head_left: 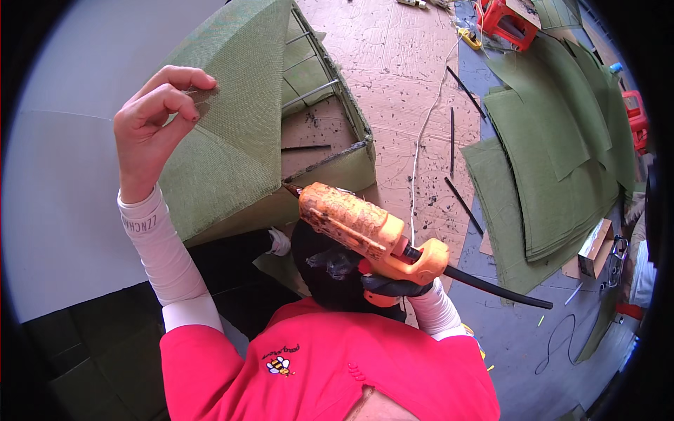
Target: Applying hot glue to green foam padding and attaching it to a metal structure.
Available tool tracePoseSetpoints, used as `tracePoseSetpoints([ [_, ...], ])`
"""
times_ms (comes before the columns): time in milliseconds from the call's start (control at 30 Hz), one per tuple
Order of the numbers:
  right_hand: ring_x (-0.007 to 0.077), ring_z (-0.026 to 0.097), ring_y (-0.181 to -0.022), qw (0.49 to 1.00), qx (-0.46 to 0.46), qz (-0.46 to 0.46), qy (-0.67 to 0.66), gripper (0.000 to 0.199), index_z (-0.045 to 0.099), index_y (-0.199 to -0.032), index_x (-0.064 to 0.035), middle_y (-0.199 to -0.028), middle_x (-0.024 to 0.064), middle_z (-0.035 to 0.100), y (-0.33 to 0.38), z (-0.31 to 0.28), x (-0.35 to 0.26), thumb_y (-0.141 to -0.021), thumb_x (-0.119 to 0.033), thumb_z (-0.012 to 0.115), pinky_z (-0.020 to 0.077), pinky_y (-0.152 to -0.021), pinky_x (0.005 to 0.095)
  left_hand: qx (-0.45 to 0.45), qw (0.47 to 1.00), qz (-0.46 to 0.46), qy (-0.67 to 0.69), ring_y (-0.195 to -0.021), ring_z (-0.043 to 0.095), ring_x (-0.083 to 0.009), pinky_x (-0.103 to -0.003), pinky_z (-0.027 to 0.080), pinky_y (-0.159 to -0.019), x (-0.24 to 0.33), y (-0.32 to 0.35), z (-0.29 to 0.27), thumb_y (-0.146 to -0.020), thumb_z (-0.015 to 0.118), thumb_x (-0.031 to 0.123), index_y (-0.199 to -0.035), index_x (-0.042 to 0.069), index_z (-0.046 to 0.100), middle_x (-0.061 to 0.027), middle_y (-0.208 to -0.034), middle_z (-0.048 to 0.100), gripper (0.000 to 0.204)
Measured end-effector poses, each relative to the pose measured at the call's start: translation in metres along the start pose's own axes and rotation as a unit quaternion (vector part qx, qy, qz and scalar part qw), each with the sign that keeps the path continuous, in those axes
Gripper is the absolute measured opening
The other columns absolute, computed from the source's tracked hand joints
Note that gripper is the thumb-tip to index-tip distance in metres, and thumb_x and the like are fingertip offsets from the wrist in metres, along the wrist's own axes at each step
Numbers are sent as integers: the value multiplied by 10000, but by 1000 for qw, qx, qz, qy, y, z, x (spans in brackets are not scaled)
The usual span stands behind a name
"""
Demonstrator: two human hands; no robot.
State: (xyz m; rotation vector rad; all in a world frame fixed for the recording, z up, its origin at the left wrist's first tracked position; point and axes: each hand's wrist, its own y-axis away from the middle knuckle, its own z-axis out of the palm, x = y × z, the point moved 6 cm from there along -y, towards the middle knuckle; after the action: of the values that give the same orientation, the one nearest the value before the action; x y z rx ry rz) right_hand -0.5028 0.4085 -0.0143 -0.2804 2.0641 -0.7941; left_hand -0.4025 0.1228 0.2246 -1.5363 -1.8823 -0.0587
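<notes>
- The scuffed brown board worktop (pixel 400 63) spreads across the upper middle, speckled with dark spots, and carries everything else.
- A stack of flat green fabric sheets (pixel 554 161) lies fanned out at the right, well apart from both hands, seemingly cut and kept within reach.
- The large green fabric-covered wire-frame shade (pixel 239 133) sits tilted toward the person, its open side showing metal rods, so the cloth edge faces up for handling.
- The orange hot glue gun crusted with dried glue (pixel 365 231) points its nozzle up-left, close to the shade's lower rim, with a black glue stick jutting from its back.
- The right hand (pixel 393 286), in a dark glove, is wrapped tight around the gun's grip, forearm low by the chest.
- The left hand (pixel 158 116) is raised, wrist bent, fingertips pinching the shade's loose cloth edge, apparently pulling it taut.
</notes>
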Motion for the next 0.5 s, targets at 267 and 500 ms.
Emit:
tracePoseSetpoints([
  [267, 282, 516, -1283, 942, 1, 146, -302, 524, 644, -1277, -130, -1379, 103, 552, 12, 26, 14, -787, -186, 821, 427, -1057, 377, -4, 1000, 3, 3, -1011, 662, -200, -276, 559, -823, -3, 5, -5, -750, 632, -188, -747, -7, 604, -156, -1099, 670, 183],
  [500, 271, 530, -1257, 935, 9, 164, -315, 633, 547, -1354, -77, -1358, 122, 554, -5, 21, 5, -796, -189, 826, 436, -1044, 365, -3, 1000, 0, 2, -1019, 665, -211, -284, 567, -844, -6, 8, -4, -749, 628, -189, -752, -5, 601, -158, -1100, 669, 186],
])
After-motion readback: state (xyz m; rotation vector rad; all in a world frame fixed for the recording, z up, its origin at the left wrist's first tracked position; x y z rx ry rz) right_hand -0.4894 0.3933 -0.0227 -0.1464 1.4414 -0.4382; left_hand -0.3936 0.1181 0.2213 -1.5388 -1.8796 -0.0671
